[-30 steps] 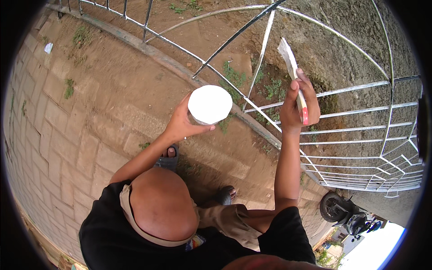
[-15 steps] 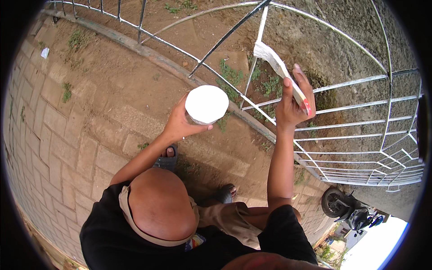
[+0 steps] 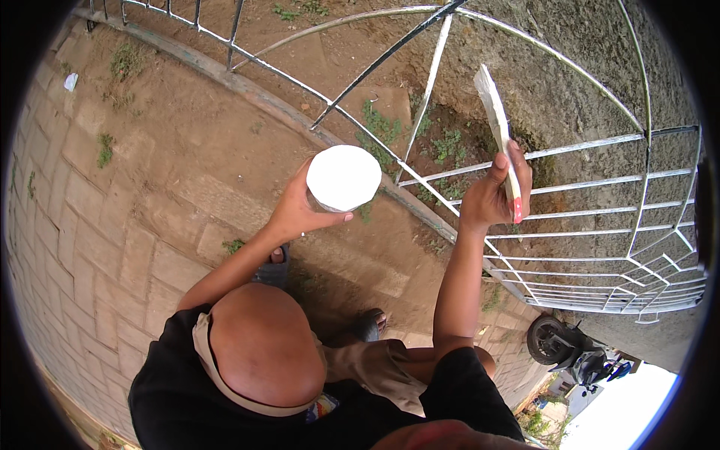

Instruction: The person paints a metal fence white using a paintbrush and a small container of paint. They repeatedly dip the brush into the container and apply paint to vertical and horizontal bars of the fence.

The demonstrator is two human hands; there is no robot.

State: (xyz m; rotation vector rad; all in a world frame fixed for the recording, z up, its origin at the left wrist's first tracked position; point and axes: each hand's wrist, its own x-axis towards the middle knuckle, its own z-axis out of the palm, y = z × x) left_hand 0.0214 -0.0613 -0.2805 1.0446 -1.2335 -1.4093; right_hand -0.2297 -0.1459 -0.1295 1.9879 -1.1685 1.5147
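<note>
While the left hand (image 3: 296,210) sits at frame center, its grip is closed around a round container with a flat white top (image 3: 343,178); thumb along the lower right edge, fingers mostly hidden behind. Can't tell if the white is a lid or contents.

Right hand (image 3: 496,196), right of center: grip closed on a flat paintbrush with pale handle, red butt end and white bristles (image 3: 498,124). Handle pinched between thumb and fingers, bristles up, red end down. Bristles sit right of a slanted white metal bar (image 3: 434,64), apart from it in frame; depth unclear.

Bar belongs to a white-and-black metal fence (image 3: 390,60) crossing top and right, rough grey wall (image 3: 592,97) beyond. Long concrete kerb (image 3: 262,97) along the fence base. Brown paving bricks (image 3: 97,247) at left, white scrap (image 3: 70,82) upper left, dark motorbike (image 3: 589,365) lower right.
</note>
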